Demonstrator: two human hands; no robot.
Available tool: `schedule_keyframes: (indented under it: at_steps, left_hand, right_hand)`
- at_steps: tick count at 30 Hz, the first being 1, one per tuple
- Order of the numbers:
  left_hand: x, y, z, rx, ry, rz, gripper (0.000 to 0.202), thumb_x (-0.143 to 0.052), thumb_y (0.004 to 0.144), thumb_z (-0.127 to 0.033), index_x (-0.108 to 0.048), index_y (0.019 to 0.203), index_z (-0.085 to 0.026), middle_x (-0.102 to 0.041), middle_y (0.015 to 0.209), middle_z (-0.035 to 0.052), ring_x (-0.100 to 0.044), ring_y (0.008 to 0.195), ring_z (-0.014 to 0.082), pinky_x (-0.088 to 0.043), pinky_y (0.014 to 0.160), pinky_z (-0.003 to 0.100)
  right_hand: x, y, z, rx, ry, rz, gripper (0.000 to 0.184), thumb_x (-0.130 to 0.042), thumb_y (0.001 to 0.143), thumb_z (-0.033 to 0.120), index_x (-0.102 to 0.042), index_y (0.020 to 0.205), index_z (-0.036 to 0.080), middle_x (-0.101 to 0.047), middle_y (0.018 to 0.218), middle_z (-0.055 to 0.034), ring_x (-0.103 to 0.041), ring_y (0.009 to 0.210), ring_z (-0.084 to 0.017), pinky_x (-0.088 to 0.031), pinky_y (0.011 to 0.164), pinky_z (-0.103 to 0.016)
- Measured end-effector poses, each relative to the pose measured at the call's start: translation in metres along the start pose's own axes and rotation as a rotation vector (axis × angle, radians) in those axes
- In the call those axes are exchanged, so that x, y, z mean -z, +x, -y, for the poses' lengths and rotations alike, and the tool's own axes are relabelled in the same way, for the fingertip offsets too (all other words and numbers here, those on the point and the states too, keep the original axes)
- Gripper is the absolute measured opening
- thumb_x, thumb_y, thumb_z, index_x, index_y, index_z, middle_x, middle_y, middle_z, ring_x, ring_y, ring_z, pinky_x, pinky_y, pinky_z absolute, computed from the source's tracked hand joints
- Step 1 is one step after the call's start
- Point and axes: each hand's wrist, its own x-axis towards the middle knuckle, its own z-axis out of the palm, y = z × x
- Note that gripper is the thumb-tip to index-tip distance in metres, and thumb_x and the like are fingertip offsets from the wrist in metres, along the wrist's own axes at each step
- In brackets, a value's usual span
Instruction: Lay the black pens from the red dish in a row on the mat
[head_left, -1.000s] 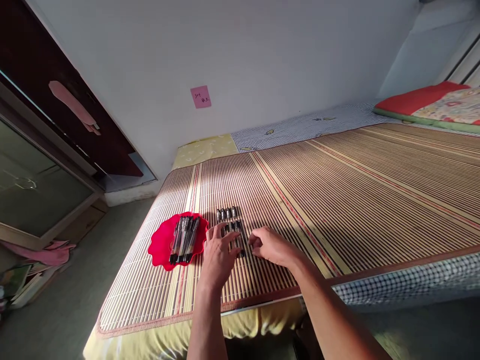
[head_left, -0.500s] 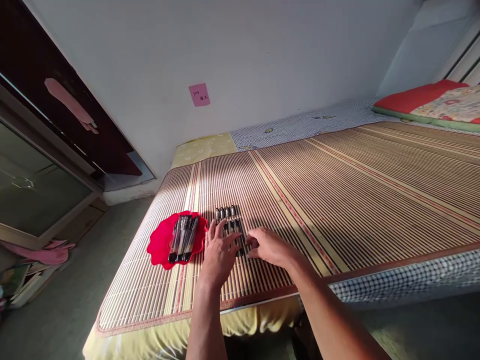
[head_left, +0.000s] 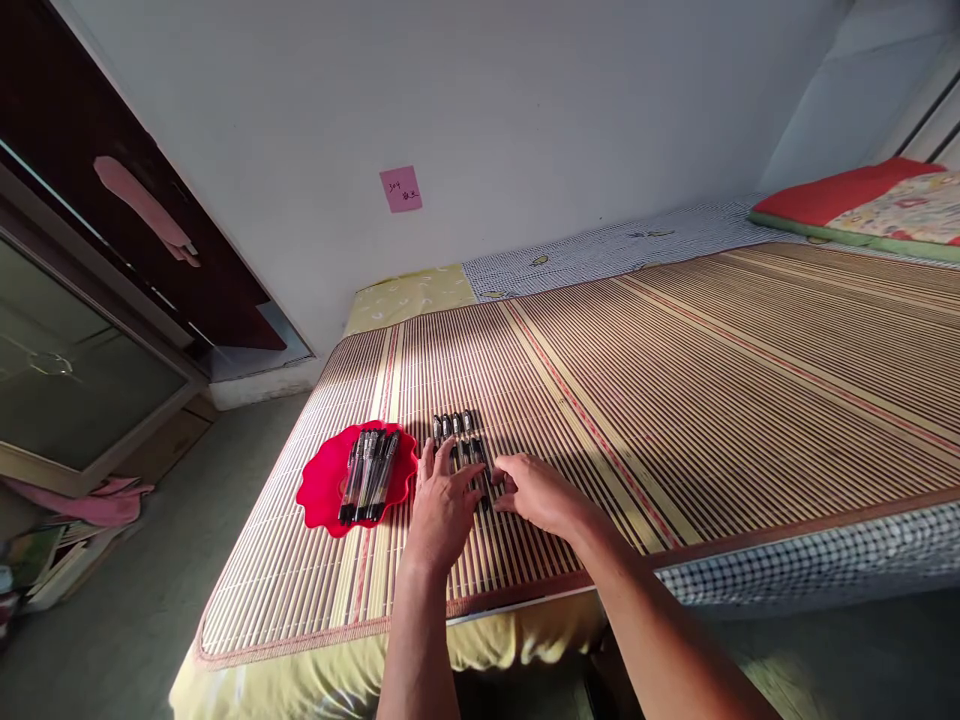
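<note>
- Lengthwise, slim black-capped pens (head_left: 478, 450) were laid pointing away on the striped bamboo mat (head_left: 615, 400).
- They were overlapped by the left hand (head_left: 442, 515), fingers parted.
- Just rightward, the right hand (head_left: 538, 493) was held curled; its grip couldn't be told.

Now the left hand (head_left: 444, 505) masks the lower stretch of several pens (head_left: 456, 424), and any touch is impossible to call! The right hand (head_left: 536, 490) curls, its fingertips partly hidden; a grip can't be made out. Print on the pens? Too tiny! Forearms (head_left: 424, 640) run off the bottom, the cushion (head_left: 847, 210) off the right, the cabinet (head_left: 75, 370) off the left.
</note>
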Motion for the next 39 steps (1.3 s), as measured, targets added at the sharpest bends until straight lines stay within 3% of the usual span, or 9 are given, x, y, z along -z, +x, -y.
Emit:
schedule_keyframes:
  at_steps: [7, 16, 26, 32, 39]
  left_hand:
    - [0.0, 0.001, -0.003, -0.016, 0.033, 0.005, 0.038, -0.06, 0.092, -0.008, -0.078, 0.122, -0.023, -0.046, 0.161, 0.0169, -0.024, 0.159, 0.0403, -0.029, 0.125, 0.064]
    - [0.004, 0.002, -0.009, -0.024, 0.027, 0.017, 0.041, -0.058, 0.091, -0.008, -0.079, 0.121, -0.028, -0.063, 0.146, 0.0134, -0.031, 0.157, 0.0349, -0.03, 0.126, 0.063]
    - [0.001, 0.003, -0.007, -0.031, 0.001, 0.011, 0.043, -0.06, 0.089, -0.005, -0.079, 0.12, -0.029, -0.063, 0.146, 0.012, -0.033, 0.156, 0.0348, -0.032, 0.125, 0.063]
    - [-0.01, 0.003, 0.009, 0.024, -0.021, -0.147, 0.05, -0.065, 0.086, -0.006, -0.072, 0.133, -0.022, -0.051, 0.157, 0.0147, -0.028, 0.157, 0.0412, -0.035, 0.123, 0.064]
    - [-0.005, 0.006, 0.025, 0.028, -0.057, -0.335, 0.038, -0.059, 0.088, -0.007, -0.077, 0.12, -0.019, -0.063, 0.143, 0.0151, -0.04, 0.149, 0.0393, -0.041, 0.119, 0.062]
  right_hand:
    - [-0.002, 0.003, -0.004, 0.012, 0.028, 0.003, 0.02, -0.082, 0.08, 0.014, -0.071, 0.096, 0.016, -0.067, 0.077, -0.0005, -0.063, 0.074, -0.017, -0.036, 0.062, -0.025]
    - [-0.005, 0.004, -0.008, 0.023, 0.028, 0.001, 0.021, -0.084, 0.079, 0.014, -0.071, 0.096, 0.017, -0.067, 0.077, -0.0003, -0.064, 0.074, -0.018, -0.037, 0.062, -0.026]
    - [-0.007, 0.005, -0.01, 0.028, 0.017, -0.011, 0.022, -0.084, 0.078, 0.013, -0.071, 0.096, 0.017, -0.068, 0.079, -0.0011, -0.065, 0.076, -0.019, -0.037, 0.063, -0.027]
    - [-0.006, 0.005, -0.012, 0.005, 0.068, 0.021, 0.022, -0.083, 0.079, 0.014, -0.069, 0.096, 0.018, -0.067, 0.076, 0.0, -0.065, 0.073, -0.019, -0.037, 0.062, -0.027]
    - [-0.007, 0.007, -0.019, 0.008, 0.117, 0.009, 0.023, -0.082, 0.077, 0.008, -0.069, 0.093, 0.018, -0.066, 0.078, 0.001, -0.064, 0.075, -0.017, -0.039, 0.063, -0.025]
